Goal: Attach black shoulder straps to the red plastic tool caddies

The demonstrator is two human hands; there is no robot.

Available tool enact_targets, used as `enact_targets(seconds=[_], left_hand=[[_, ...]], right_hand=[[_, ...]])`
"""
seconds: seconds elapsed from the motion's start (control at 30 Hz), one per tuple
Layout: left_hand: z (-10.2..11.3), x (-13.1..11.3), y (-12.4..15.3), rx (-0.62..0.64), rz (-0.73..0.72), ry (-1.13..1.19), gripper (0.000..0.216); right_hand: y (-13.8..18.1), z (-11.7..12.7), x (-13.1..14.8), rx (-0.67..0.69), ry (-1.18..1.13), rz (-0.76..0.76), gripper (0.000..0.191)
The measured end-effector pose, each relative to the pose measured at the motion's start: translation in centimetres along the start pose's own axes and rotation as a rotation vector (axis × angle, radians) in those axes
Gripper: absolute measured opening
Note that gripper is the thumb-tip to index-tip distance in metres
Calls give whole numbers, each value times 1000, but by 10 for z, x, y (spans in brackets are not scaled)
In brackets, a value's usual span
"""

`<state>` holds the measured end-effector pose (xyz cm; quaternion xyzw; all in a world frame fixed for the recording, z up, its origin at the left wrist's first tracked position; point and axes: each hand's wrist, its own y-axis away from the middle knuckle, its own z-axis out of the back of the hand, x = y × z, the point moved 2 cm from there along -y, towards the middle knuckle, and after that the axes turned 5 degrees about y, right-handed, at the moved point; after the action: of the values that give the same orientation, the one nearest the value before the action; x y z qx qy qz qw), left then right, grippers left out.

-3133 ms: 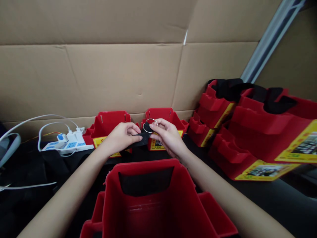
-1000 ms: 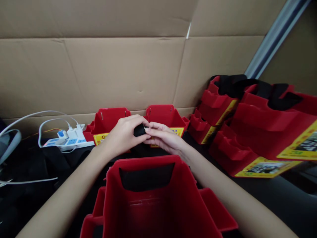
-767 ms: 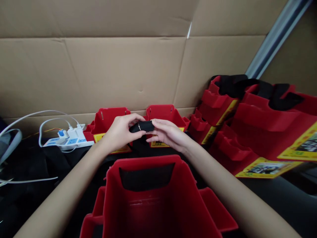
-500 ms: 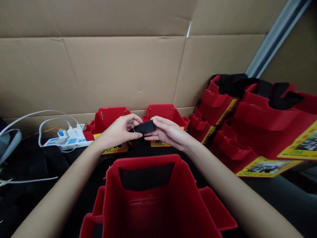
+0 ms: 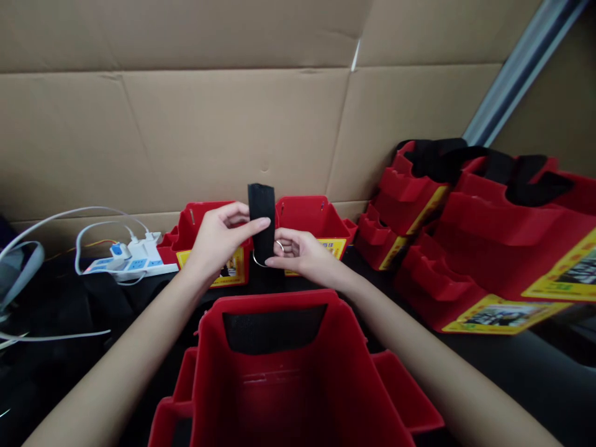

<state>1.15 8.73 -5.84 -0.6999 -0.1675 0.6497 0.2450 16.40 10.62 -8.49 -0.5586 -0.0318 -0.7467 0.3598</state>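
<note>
A short black webbing strap [image 5: 262, 202] stands upright between my hands, above the far side of the nearest red bin. My left hand [image 5: 224, 234] pinches the strap from the left, its thumb across the front. Lower down, my right hand [image 5: 300, 251] grips the strap's bottom end from the right. A thin metal ring [image 5: 280, 246] shows by the right fingers and at the strap's lower edge. Below my hands, the large red plastic bin [image 5: 298, 397] faces me, with a black band across its back wall.
Two red bins with yellow labels, a left one [image 5: 184, 218] and a right one [image 5: 310, 217], stand against the cardboard wall [image 5: 209, 136]. Stacked red bins [image 5: 498, 242] with black straps fill the right. A white power strip [image 5: 125, 267] with cables lies at left.
The black strap has turned from lying sideways to upright. My left hand has shifted left and my right hand now holds its lower end, with the metal ring more visible.
</note>
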Motion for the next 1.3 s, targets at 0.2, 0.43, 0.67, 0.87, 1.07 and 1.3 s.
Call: enact_targets(seconds=[0.2,0.43,0.67,0.87,1.07,1.3], left_hand=[[10,-21,-2,-118,-141,128,18],[9,-15,0,197,150,-137,19],[8,0,0,208,314,-465,19],[3,5,1,275,306,-442,16],[-2,13,-1,280,210,-377,13],[-7,13,0,235,24,-400,13]], right_hand=[[-1,-3,-8,83,59,-6,23],[-1,1,-6,-58,-104,15,27],[-1,4,-6,-143,-382,-32,23],[-2,5,-1,-127,-229,90,18],[0,6,4,-159,-121,141,18],[0,3,7,-296,-168,53,31]])
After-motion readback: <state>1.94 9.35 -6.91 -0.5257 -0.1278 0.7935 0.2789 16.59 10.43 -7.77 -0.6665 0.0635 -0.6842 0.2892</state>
